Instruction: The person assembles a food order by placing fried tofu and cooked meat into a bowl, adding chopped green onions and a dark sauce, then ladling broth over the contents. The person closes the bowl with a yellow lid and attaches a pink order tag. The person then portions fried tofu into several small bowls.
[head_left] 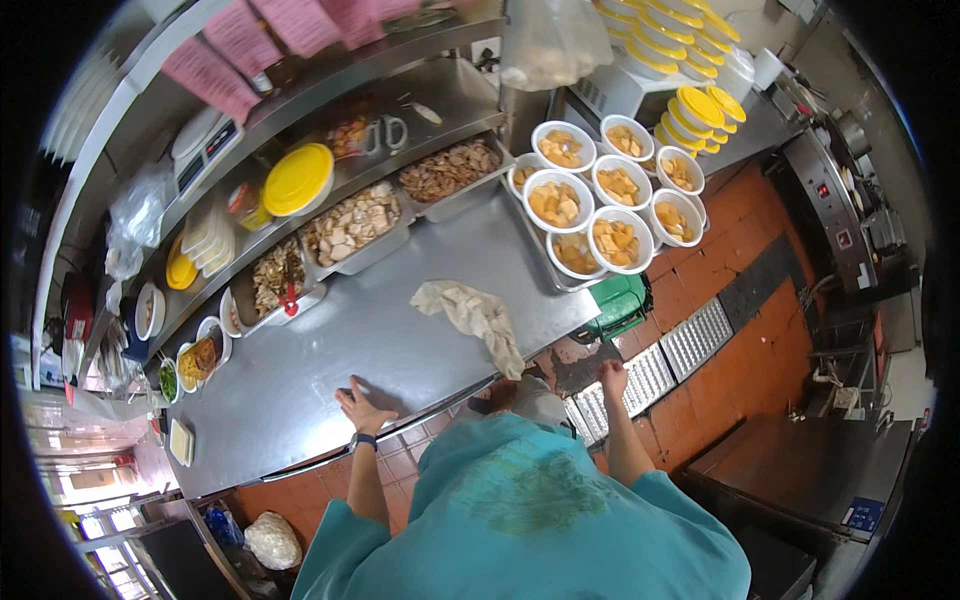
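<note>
Glare whitens the steel counter (372, 330); edges bend into black.

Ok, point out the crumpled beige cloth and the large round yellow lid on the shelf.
Crumpled beige cloth (472, 312), head view: middle of its fabric.
Large round yellow lid (298, 177), head view: centre of its top.

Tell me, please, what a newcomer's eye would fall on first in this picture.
Probably the stacked white bowls of orange chunks at the right end of the counter, with yellow-lidded containers piled beyond. Next come the crumpled beige cloth near its front edge and, farther left, the open left hand.
</note>
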